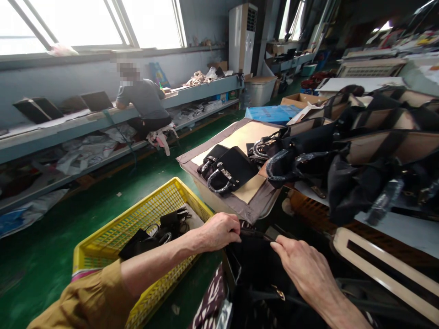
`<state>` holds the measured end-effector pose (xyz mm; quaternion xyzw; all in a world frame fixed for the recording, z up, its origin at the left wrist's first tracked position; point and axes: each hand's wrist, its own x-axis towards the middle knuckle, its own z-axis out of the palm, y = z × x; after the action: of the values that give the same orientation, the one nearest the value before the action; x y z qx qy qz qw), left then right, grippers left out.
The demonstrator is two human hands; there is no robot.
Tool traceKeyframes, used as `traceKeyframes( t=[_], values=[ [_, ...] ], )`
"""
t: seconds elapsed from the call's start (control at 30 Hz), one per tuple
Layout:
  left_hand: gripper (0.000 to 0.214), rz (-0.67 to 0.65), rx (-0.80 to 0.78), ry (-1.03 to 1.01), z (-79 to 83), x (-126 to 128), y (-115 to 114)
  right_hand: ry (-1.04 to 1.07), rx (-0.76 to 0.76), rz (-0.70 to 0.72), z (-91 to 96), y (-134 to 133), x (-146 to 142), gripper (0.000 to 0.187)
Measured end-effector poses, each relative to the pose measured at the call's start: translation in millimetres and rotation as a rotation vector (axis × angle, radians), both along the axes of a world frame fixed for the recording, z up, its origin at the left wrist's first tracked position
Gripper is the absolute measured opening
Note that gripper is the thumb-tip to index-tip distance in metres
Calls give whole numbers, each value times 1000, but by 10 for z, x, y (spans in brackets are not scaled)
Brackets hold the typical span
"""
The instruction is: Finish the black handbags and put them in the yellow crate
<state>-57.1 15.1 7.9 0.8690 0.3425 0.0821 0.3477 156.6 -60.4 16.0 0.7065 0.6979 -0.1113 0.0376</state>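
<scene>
A black handbag [255, 265] lies low in front of me, its upper edge stretched between my two hands. My left hand [221, 230] pinches that edge at its left end, fingers curled. On the other end, my right hand [298, 258] grips the same edge between thumb and fingers. A small gold-coloured clasp [279, 292] shows on the black material below. Beneath it hangs a dark cloth with a white pattern [210, 297]. The lower part of the bag blends into dark material, so its outline is hard to make out.
To the left stands a yellow plastic basket [137, 214] holding black pieces. Ahead, black handbags [236, 169] lie on a padded table [190, 160]. More black bags [370, 137] are heaped at right, beside a cream frame [387, 274]. A person [146, 98] sits at the long bench.
</scene>
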Motion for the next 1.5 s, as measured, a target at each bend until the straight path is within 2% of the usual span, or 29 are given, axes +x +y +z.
traceKeyframes(
  t=[0.13, 0.33, 0.57, 0.83, 0.97, 1.2, 1.4, 1.5],
  values=[
    [13, 10, 40, 14, 1, 46, 4, 4, -2, -7, -10, 10, 14, 29],
    [14, 105, 104, 114, -43, 159, 6, 26, -1, 2, -43, 20, 28, 31],
    [13, 171, 77, 130, -32, 205, 7, 26, 1, 8, -61, 7, 47, 29],
    [16, 156, -44, 54, 10, 213, -32, -67, 37, 52, 11, -3, -44, 26],
    [15, 147, -45, 84, 14, 243, -39, -73, 58, 82, 13, 47, -118, 23],
    [16, 146, -29, 63, 3, 250, -32, -49, 102, 104, -108, 85, -185, 23],
    [17, 140, -43, 60, -25, 258, -34, -50, 72, 85, -54, 97, -178, 27],
    [17, 133, -54, 33, -26, 258, -33, -18, 76, 107, -51, 126, -170, 24]
  ],
)
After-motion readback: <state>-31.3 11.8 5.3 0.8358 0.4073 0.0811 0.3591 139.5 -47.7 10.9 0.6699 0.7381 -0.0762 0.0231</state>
